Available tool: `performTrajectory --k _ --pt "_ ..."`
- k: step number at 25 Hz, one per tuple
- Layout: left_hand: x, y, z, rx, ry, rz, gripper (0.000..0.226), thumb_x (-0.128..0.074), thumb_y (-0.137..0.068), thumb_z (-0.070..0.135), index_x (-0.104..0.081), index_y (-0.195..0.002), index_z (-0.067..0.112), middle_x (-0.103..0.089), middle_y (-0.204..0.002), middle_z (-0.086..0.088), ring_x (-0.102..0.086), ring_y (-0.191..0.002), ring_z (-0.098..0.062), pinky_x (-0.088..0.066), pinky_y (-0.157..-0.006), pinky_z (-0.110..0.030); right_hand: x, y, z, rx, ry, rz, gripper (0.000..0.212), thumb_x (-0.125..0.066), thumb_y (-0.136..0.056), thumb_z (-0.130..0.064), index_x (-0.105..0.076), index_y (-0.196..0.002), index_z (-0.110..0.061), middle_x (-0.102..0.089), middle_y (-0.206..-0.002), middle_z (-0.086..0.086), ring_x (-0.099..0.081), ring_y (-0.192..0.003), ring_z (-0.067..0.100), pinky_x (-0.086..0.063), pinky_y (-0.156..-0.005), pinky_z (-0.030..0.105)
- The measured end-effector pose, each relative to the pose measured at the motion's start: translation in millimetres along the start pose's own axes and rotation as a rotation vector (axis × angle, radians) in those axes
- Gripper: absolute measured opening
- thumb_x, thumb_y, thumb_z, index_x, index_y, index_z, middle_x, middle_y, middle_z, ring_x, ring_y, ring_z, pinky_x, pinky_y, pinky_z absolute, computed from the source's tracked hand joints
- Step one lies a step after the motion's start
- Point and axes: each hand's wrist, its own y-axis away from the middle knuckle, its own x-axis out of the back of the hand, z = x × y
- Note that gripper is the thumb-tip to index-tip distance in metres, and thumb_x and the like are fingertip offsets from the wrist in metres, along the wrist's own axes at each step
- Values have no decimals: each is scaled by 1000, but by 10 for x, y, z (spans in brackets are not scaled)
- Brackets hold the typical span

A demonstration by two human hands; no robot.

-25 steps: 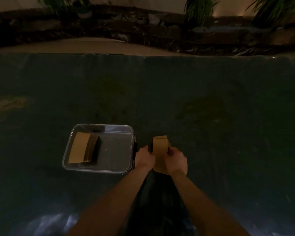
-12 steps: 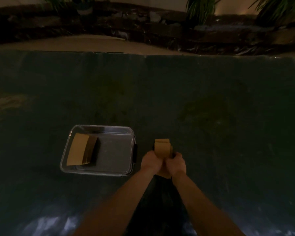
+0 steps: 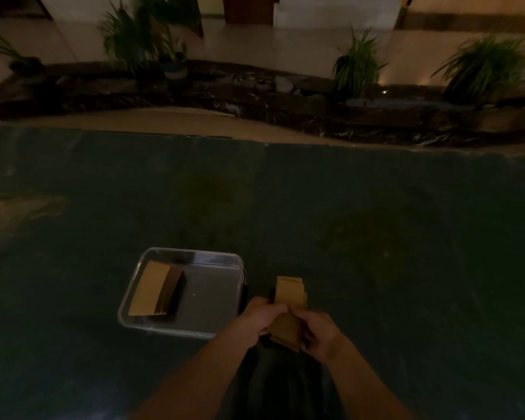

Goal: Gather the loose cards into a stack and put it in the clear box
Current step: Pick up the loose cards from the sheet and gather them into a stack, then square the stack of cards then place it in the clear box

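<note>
Lower centre of the frame: both hands hold a bundle of tan cards (image 3: 289, 301) above the dark table (image 3: 376, 237). The left hand (image 3: 262, 318) is closed on the bundle's left edge; the right hand (image 3: 317, 331) is closed on its right edge and lower corner. The cards' far ends are stepped, not flush, so the bundle is judged not yet squared.

Just left of the hands stands the clear box (image 3: 225, 258), open-topped. A tan stack (image 3: 148, 288) already lies against its left wall; the right half of its floor is bare.

Handling assessment: the cards appear thin, light and flexible, and smooth-faced cards are likely to slide on one another. A loose hold risks the bundle fanning or spilling. Recommended hold: pinch across the two long edges, with thumb on top, after tapping the ends level. Lighting is poor; finer detail cannot be confirmed.
</note>
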Motion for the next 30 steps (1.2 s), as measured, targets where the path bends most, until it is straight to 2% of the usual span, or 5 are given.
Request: performTrajectory --k 7,13,19,22,30 --pt "129 695 -101 -215 158 63 40 -63 -90 41 -56 -124 23 -62 -120 -3 -58 -108 -19 -47 -92 -37 -430 535 137 263 190 -9 45 -60 -90 -47 -39 -128 -34 -56 -120 9 -56 -107 29 -46 -97 50" --pt "335 1272 -339 -340 172 117 26 -48 -100 32 -58 -122 21 -62 -123 -8 -58 -116 -24 -45 -107 -49 -856 982 437 338 85 -112 33 -56 -94 -42 -39 -122 -35 -58 -115 10 -63 -99 31 -60 -62 43" --pt "854 1593 -722 -452 305 59 13 -47 -101 27 -55 -109 31 -60 -121 -7 -56 -113 -22 -42 -109 -49 -1370 1217 840 482 173 -87 39 -57 -93 -44 -34 -124 -36 -56 -112 1 -62 -95 24 -58 -57 38" --pt "1349 1613 -1077 -463 346 -13 30 -48 -99 27 -56 -128 21 -60 -132 -11 -55 -121 -25 -40 -111 -51 -1780 1257 1210 560 254 -15 35 -55 -94 -46 -33 -121 -38 -56 -111 -2 -61 -92 19 -55 -54 35" --pt "2604 1418 -2036 -373 214 -107 59 -52 -82 41 -55 -137 19 -61 -133 -5 -54 -123 -20 -33 -110 -44 -2317 1118 2076 1005 1214 275 54 -51 -91 -57 -35 -135 -29 -61 -117 -3 -66 -92 14 -57 -75 37"
